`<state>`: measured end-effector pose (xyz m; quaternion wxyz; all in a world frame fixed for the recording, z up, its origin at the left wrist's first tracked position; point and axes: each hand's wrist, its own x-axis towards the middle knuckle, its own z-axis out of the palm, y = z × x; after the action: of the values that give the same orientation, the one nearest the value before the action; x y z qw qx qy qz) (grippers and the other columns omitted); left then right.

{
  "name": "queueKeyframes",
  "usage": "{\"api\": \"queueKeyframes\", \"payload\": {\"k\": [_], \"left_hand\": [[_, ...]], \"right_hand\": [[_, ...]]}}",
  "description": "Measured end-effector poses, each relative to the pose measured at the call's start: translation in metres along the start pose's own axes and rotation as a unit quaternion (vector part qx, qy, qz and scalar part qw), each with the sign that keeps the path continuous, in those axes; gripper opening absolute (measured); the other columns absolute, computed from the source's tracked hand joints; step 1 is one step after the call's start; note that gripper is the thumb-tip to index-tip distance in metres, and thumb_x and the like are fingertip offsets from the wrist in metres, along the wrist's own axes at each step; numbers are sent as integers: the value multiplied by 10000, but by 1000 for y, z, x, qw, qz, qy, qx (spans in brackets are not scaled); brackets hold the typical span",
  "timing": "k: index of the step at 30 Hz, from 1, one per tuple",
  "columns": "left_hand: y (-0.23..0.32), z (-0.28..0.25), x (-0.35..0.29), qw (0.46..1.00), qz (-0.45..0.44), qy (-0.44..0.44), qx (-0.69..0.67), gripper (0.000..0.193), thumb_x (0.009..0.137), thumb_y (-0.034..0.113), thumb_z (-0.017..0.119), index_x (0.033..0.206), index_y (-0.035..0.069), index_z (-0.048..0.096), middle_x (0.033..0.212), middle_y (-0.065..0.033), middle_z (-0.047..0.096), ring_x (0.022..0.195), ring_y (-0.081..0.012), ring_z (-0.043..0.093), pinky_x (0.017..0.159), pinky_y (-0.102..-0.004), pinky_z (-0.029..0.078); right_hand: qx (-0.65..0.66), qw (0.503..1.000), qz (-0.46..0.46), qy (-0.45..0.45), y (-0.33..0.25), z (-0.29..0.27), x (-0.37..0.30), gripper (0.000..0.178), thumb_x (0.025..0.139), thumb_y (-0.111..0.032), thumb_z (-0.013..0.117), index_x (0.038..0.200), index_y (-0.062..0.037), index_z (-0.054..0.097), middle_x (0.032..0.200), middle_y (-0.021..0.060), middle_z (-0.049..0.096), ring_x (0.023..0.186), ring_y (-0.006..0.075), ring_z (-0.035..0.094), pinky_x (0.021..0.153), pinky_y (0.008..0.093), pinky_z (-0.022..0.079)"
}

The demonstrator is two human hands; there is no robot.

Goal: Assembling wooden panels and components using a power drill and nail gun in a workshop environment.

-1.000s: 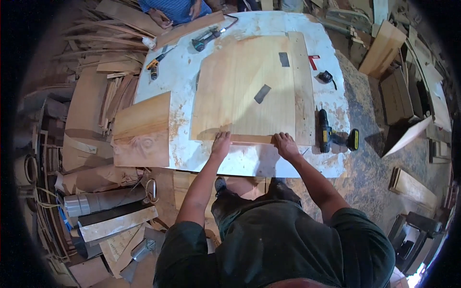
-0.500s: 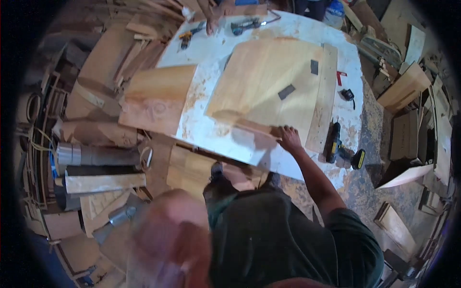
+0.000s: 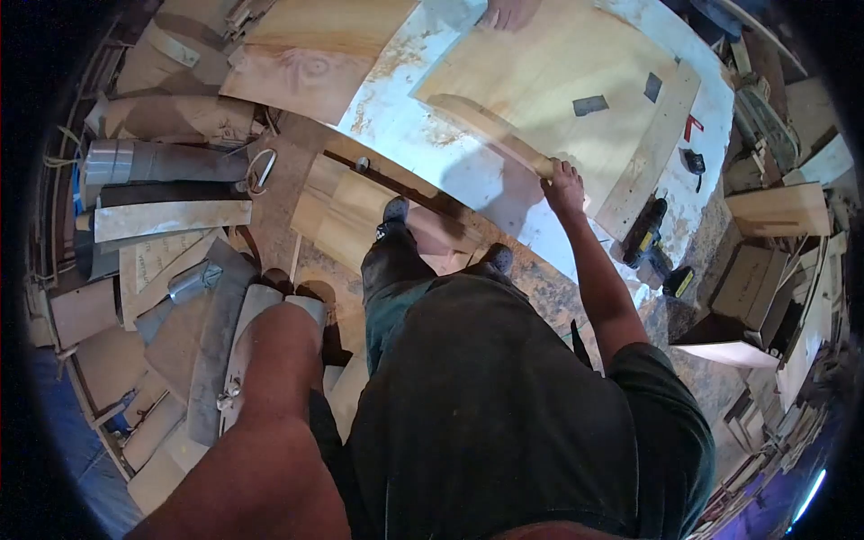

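Observation:
My right hand [image 3: 565, 187] is closed over the right end of a narrow wooden strip [image 3: 490, 135], which lies along the near edge of a pale plywood sheet [image 3: 531, 76]. The sheet rests on a white, stained tabletop [image 3: 387, 99], with two dark grey rectangular pieces [image 3: 590, 106] on it. My left arm [image 3: 270, 396] reaches down at the lower left, beside leaning boards and rolls; its hand does not show. At the far edge of the sheet is another person's hand [image 3: 509, 13].
Right of the sheet lie a cordless drill [image 3: 650, 241], a black tape measure [image 3: 693, 164] and a small red tool [image 3: 692, 127]. A brown wood sheet [image 3: 310, 67] overhangs the table's left side. Rolled sheets [image 3: 166, 162] stand at left, a cardboard box [image 3: 749, 286] at right.
My view has tilted down, so the table sits higher. My left arm, blurred before, now shows sharply. The other person's hand has come onto the plywood sheet. My right hand keeps its hold.

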<state>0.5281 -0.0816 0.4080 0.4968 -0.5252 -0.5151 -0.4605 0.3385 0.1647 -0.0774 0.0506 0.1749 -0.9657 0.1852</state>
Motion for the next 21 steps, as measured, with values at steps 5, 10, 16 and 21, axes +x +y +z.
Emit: {"api": "queueKeyframes", "payload": {"k": [5, 10, 16, 21], "left_hand": [[14, -14, -2, 990, 0, 42, 131, 368, 931, 340, 519, 1239, 139, 514, 1311, -84, 429, 1194, -303, 411, 1062, -486, 312], [33, -39, 0, 998, -12, -5, 63, 455, 910, 341, 565, 1297, 122, 469, 1337, -90, 415, 1233, -287, 397, 1050, -459, 333], [13, -44, -18, 979, 13, 76, 189, 496, 886, 389, 598, 1290, 128, 481, 1267, -66, 449, 1154, -267, 440, 1010, -448, 356], [8, -60, -25, 994, -25, 25, 107, 483, 879, 416, 598, 1264, 138, 511, 1241, -77, 462, 1127, -258, 446, 987, -436, 349]], "right_hand": [[3, 995, -22, -96, -5, -13, 16, 571, 674, -152, 686, 1221, -154, 520, 965, 149, 559, 898, 341, 581, 800, 435, 506], [12, 995, -12, -100, -10, -23, 15, 655, 668, -159, 682, 1289, -226, 484, 1001, 147, 535, 932, 348, 560, 828, 440, 492], [12, 997, -29, -72, -4, -16, 14, 660, 674, -152, 663, 1305, -224, 482, 984, 136, 537, 920, 347, 558, 822, 438, 489], [23, 997, -41, -59, -5, -14, 15, 605, 715, -169, 651, 1299, -218, 503, 967, 124, 537, 898, 341, 573, 798, 431, 500]]}}
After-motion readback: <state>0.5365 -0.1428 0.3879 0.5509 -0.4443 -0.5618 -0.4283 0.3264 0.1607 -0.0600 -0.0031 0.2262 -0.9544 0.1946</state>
